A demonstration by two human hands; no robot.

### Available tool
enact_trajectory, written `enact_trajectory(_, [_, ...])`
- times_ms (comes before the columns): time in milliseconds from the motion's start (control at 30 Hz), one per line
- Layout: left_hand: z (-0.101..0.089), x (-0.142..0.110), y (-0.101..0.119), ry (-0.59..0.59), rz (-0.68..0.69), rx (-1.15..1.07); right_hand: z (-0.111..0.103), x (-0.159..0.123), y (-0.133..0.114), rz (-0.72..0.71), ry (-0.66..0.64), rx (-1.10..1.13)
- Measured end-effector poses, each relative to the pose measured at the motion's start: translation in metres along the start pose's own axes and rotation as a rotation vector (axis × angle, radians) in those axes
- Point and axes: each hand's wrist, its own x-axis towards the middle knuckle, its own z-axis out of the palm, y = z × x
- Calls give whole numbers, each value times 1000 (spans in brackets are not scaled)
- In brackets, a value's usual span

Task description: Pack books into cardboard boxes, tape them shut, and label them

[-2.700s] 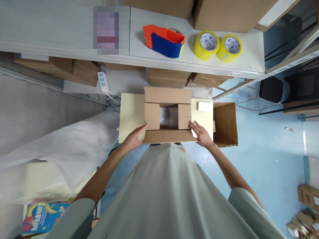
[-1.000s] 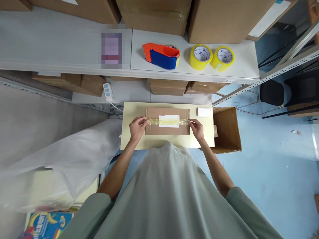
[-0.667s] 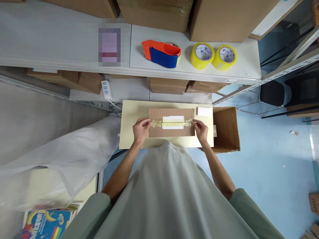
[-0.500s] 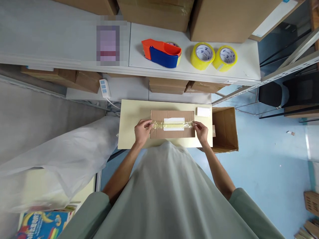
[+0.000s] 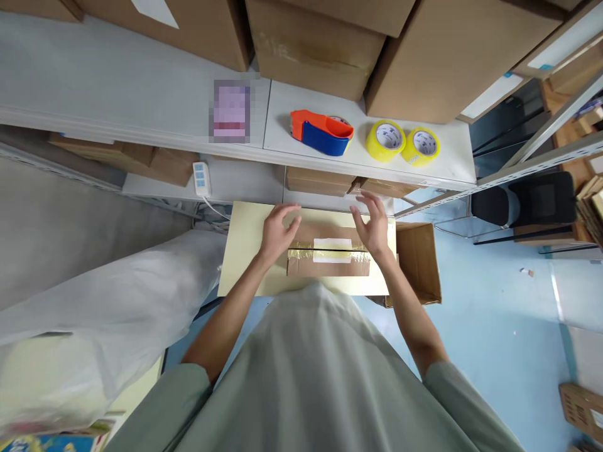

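Note:
A brown cardboard box (image 5: 306, 269) lies on the pale yellow table (image 5: 245, 251) before me. A white label (image 5: 332, 243) and clear yellowish tape (image 5: 301, 253) run across its top, with a dark slit along the middle. Over the box's left end is my left hand (image 5: 277, 233), fingers curved and parted, holding nothing. Above the right end hovers my right hand (image 5: 372, 227), thumb and fingers apart, also holding nothing. Whether either hand touches the cardboard I cannot tell.
On the shelf ahead sit an orange and blue tape dispenser (image 5: 323, 133) and two yellow tape rolls (image 5: 385, 140), (image 5: 422, 146). Large cartons (image 5: 315, 56) stand behind them. A power strip (image 5: 201, 179) lies lower left; an open carton (image 5: 418, 263) is right of the table.
Both hands have let go of the box's taped ends, lifted and moved forward with fingers spreading. The slit along the box top looks wider. The view has tilted up.

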Motion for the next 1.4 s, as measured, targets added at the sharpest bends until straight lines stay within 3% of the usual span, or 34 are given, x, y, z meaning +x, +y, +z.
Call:
enact_trajectory(133, [-6, 57, 32, 97, 106, -137, 14, 94, -38, -207, -51, -178])
enact_trajectory(267, [-16, 88, 49, 128, 187, -190, 37, 167, -57, -138, -155, -381])
enact_trajectory(367, [-25, 89, 51, 121, 220, -198, 54, 196, -61, -72, -216, -456])
enact_trajectory(500, [-36, 76, 43, 100, 202, -210, 67, 207, -58, -32, -196, -457])
enact_trajectory(633, [-49, 55, 30, 106, 138, -249, 61, 179, -60, -71, -192, -403])
enact_trajectory(867, [-83, -3, 26, 194, 95, -251, 23, 53, -92, -249, -271, -437])
enact_trajectory(1000, [-97, -33, 33, 135, 139, -235, 13, -3, -107, -350, -258, -465])
enact_trajectory(1167, [-108, -54, 36, 53, 203, -235, 7, -34, -122, -370, -313, -504])
enact_trajectory(1400, [-124, -62, 33, -28, 256, -224, 5, -48, -149, -395, -441, -508])
